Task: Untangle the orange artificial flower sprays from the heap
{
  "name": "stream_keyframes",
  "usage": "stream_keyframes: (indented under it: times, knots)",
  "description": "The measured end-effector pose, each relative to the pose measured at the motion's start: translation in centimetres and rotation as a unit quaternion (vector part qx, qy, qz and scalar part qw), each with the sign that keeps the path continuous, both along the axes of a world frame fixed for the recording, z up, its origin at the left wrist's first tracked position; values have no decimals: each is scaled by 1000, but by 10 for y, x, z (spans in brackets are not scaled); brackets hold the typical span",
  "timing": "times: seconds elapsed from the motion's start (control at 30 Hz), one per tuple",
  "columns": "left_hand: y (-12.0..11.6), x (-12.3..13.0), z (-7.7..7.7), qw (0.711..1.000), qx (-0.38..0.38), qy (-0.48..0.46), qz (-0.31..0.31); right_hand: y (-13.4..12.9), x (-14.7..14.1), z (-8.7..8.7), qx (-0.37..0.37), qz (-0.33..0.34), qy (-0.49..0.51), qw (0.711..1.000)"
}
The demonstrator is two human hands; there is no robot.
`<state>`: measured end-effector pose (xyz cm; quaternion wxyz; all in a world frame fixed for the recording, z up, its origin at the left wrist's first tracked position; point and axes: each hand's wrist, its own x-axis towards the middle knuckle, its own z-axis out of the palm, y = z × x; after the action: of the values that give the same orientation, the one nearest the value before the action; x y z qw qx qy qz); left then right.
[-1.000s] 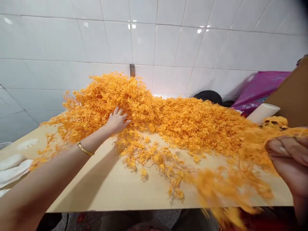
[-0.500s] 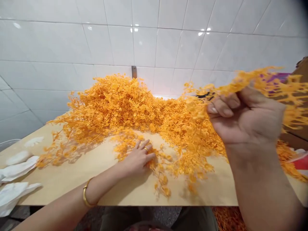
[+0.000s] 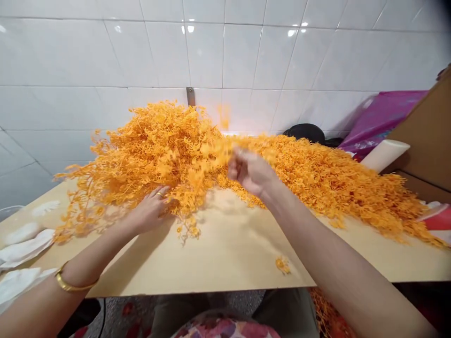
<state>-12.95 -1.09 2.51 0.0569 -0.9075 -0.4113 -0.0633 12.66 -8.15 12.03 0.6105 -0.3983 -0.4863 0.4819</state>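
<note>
Orange artificial plant sprigs with small, thin-petalled heads form a tall heap (image 3: 165, 141) at the left and a longer, lower pile (image 3: 338, 183) at the right. My left hand (image 3: 153, 206), with a ring on one finger, is closed around sprigs at the front of the tall heap; its fingertips are partly hidden among them. Some loose sprigs (image 3: 188, 225) hang beside its thumb. Above the gap between the piles, my right hand (image 3: 252, 171) is closed on an orange sprig (image 3: 216, 152), blurred by motion. A small loose piece (image 3: 282, 265) lies near the table's front edge.
White gloves (image 3: 26, 251) lie at the table's (image 3: 225, 253) left end. Behind the right pile are a black rounded object (image 3: 306, 133), a purple bag (image 3: 384, 117), a white roll (image 3: 385, 155) and a cardboard box (image 3: 430, 136). A tiled wall (image 3: 246, 56) rises behind.
My right hand has swung from the upper right down and left to the middle, still holding sprigs. My left hand has moved left to the tall heap, and the sprigs near it have shifted left.
</note>
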Motion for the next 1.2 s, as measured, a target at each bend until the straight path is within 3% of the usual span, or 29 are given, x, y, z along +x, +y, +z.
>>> stream_keyframes:
  times: [0.07,0.13,0.27,0.33,0.43,0.53,0.63,0.73,0.83,0.9,0.97,1.1,1.2]
  knots:
    - [-10,-8,-1,1000,7,9,-22,-17,18,-38,-81,31,-154,984]
    - [-19,-16,-1,1000,6,16,-19,-40,40,-67,-119,-1,-339,933]
    - [-30,-23,2,1000,-10,5,-14,-85,85,-99,-8,-112,-508,854]
    - [-33,-22,3,1000,-10,-4,-3,-102,99,-109,-1,-148,-547,824]
    - [-37,-15,5,999,24,-39,23,-122,106,-121,-5,-185,-562,806]
    - [-43,-4,9,994,60,-90,24,-141,98,-132,-57,-267,-505,819]
    - [-58,11,19,983,76,-167,-5,-157,83,-137,-95,-378,-376,841]
    - [-83,36,32,957,95,-270,-46,-165,69,-142,-65,-434,-358,824]
    - [-107,70,33,947,105,-276,-124,-163,56,-152,-32,-355,-537,765]
    - [-116,91,24,953,101,-213,-191,-157,46,-158,-19,-299,-626,720]
    - [-113,104,9,959,105,-161,-209,-148,35,-160,-13,-258,-662,703]
    - [-80,101,-18,983,119,-94,-100,-123,7,-144,2,-131,-679,722]
    - [-49,85,-25,991,127,-49,-20,-99,-10,-118,10,-55,-682,729]
